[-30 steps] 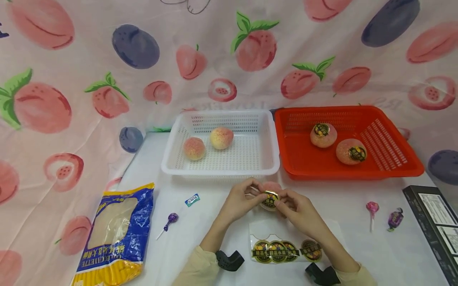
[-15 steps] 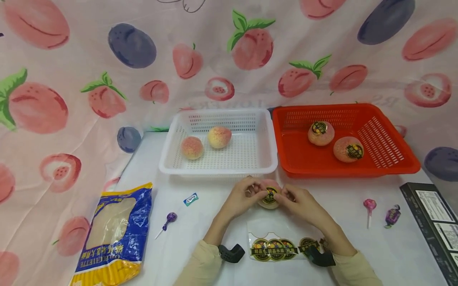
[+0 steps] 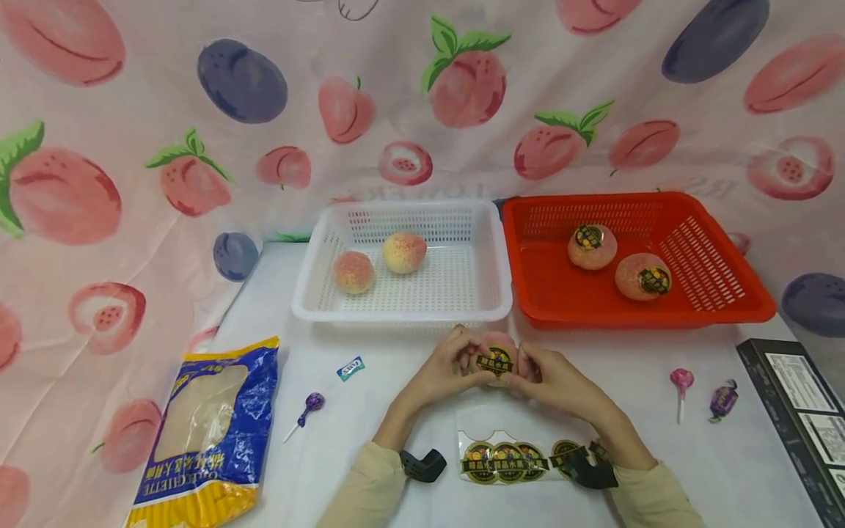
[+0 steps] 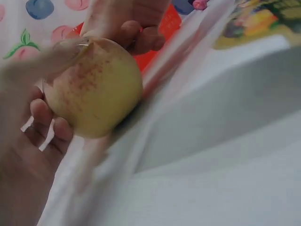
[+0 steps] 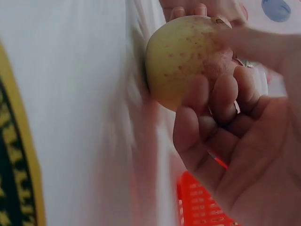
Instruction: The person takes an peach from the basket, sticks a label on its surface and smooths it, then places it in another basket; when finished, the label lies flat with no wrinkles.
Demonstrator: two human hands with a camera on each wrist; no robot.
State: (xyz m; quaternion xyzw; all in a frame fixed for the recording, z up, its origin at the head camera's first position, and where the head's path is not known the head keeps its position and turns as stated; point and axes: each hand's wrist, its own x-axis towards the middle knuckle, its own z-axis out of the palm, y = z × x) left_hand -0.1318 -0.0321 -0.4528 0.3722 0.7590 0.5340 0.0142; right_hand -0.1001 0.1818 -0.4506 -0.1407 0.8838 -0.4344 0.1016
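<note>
Between both hands, in front of the baskets, is a pink and yellow peach (image 3: 499, 340) with a round black and gold sticker (image 3: 495, 361) on the side facing the head camera. The left hand (image 3: 450, 370) holds the peach from the left, its thumb along the sticker's lower edge. From the other side the right hand (image 3: 556, 378) grips it with curled fingers, thumb at the sticker's lower right. The wrist views show the underside of the peach (image 4: 103, 89), yellow with red specks. A clear sheet of matching stickers (image 3: 505, 462) lies below the hands, its right end partly covered by the right wrist's black camera mount.
A white basket (image 3: 403, 317) holds two plain peaches; the red basket (image 3: 634, 323) beside it holds two with stickers. At left are a blue and yellow bag (image 3: 247, 433), a purple lollipop (image 3: 313, 402) and a small wrapped sweet (image 3: 350, 368). A pink lollipop (image 3: 682, 378), purple candy (image 3: 723, 400) and black box (image 3: 788, 418) lie right.
The thumbs have slid from the sticker's sides to its lower edge, and the sticker now shows more fully on the peach. The fingers have shifted slightly around the fruit.
</note>
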